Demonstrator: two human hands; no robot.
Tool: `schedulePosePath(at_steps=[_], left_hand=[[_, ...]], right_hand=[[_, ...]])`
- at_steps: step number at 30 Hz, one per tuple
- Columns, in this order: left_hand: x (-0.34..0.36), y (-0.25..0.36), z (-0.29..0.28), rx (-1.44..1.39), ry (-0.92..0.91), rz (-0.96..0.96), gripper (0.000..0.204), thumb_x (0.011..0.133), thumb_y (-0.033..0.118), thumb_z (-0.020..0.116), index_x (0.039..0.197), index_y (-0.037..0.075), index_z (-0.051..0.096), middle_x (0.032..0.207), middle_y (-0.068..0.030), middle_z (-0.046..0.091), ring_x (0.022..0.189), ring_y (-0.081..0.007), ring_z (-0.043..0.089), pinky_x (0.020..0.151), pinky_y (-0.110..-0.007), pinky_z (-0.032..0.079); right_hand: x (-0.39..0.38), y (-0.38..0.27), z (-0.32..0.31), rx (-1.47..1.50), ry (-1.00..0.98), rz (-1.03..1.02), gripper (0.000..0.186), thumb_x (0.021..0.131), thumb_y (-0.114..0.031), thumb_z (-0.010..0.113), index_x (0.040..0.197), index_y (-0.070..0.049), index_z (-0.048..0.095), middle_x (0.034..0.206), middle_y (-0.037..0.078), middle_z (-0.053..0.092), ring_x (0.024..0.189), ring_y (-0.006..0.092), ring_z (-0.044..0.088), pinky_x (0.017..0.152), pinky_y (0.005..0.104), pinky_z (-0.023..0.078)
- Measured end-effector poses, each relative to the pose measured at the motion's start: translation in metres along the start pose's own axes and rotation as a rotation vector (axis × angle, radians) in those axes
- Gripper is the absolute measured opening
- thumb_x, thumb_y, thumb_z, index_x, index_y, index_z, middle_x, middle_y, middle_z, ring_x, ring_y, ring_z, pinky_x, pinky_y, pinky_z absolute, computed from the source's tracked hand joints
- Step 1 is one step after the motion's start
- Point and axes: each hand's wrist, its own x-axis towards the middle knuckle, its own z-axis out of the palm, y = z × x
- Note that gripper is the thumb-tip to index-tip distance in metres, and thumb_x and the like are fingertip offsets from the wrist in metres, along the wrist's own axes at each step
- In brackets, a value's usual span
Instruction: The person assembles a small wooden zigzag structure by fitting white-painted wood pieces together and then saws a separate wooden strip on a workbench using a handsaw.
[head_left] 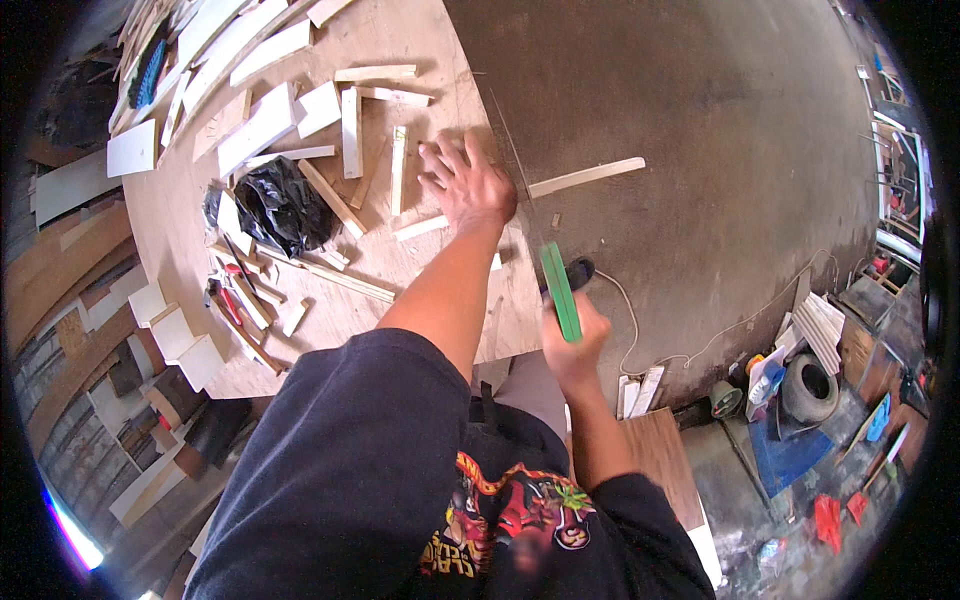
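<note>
My left hand (470, 185) lies flat with fingers spread at the right edge of the plywood table (430, 300), over a pale wood strip (590, 177). One end of the strip shows on the table beside my wrist; the other juts past the edge over the floor. My right hand (585, 335) is closed round the green handle of a handsaw (562, 290). Its thin blade appears edge-on, pointing away along the table edge and crossing the strip just right of my left hand. Whether the teeth touch the wood, I cannot tell.
Several wood offcuts (352, 133) and a crumpled black plastic bag (285, 205) lie on the table. Red-handled pliers (228, 300) rest at its near left. A cord (632, 315) trails over the concrete floor (700, 150). A tyre (808, 388) stands at the right.
</note>
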Motion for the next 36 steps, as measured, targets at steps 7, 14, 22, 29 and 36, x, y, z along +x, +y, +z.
schedulePosePath(at_steps=[7, 14, 22, 29, 36], left_hand=[[-0.002, 0.002, -0.004, 0.034, -0.017, -0.037, 0.058, 0.1, 0.029, 0.041, 0.155, 0.016, 0.027, 0.165, -0.0192, 0.013, 0.153, -0.0436, 0.004, 0.121, -0.062, 0.011], [0.002, -0.001, 0.009, 0.029, 0.085, -0.006, 0.055, 0.099, 0.028, 0.046, 0.151, 0.017, 0.033, 0.163, -0.0197, 0.019, 0.152, -0.0452, 0.01, 0.119, -0.064, 0.016], [0.006, -0.003, 0.015, 0.027, 0.173, 0.012, 0.052, 0.098, 0.028, 0.049, 0.148, 0.016, 0.039, 0.161, -0.0205, 0.025, 0.151, -0.0468, 0.015, 0.116, -0.066, 0.022], [0.003, 0.005, -0.001, 0.031, 0.068, 0.005, 0.054, 0.099, 0.027, 0.046, 0.15, 0.016, 0.034, 0.163, -0.0204, 0.02, 0.152, -0.046, 0.009, 0.118, -0.064, 0.017], [0.0, 0.006, -0.006, 0.04, -0.008, -0.019, 0.055, 0.101, 0.025, 0.041, 0.153, 0.015, 0.028, 0.165, -0.0201, 0.015, 0.153, -0.0439, 0.004, 0.121, -0.061, 0.013]], right_hand=[[-0.027, -0.006, -0.021, -0.078, 0.003, -0.162, 0.004, 0.08, 0.0, 0.067, 0.078, 0.001, 0.063, 0.064, 0.017, 0.059, 0.054, 0.025, 0.064, 0.052, 0.0346, 0.045], [-0.035, -0.012, -0.025, -0.024, 0.001, -0.048, 0.012, 0.075, -0.001, 0.07, 0.073, -0.002, 0.058, 0.063, 0.021, 0.059, 0.058, 0.0398, 0.063, 0.053, 0.0431, 0.048], [-0.027, -0.01, -0.02, -0.045, 0.014, -0.101, 0.016, 0.078, -0.001, 0.069, 0.071, -0.002, 0.055, 0.063, 0.021, 0.056, 0.055, 0.0404, 0.058, 0.049, 0.0449, 0.043], [-0.006, -0.002, -0.003, 0.067, 0.011, -0.009, 0.014, 0.072, -0.001, 0.072, 0.072, -0.002, 0.058, 0.065, 0.019, 0.06, 0.06, 0.0384, 0.064, 0.052, 0.0422, 0.049], [0.004, 0.002, -0.003, 0.019, -0.011, 0.002, 0.013, 0.074, -0.002, 0.07, 0.071, -0.002, 0.058, 0.062, 0.019, 0.058, 0.058, 0.0398, 0.063, 0.054, 0.0436, 0.05]])
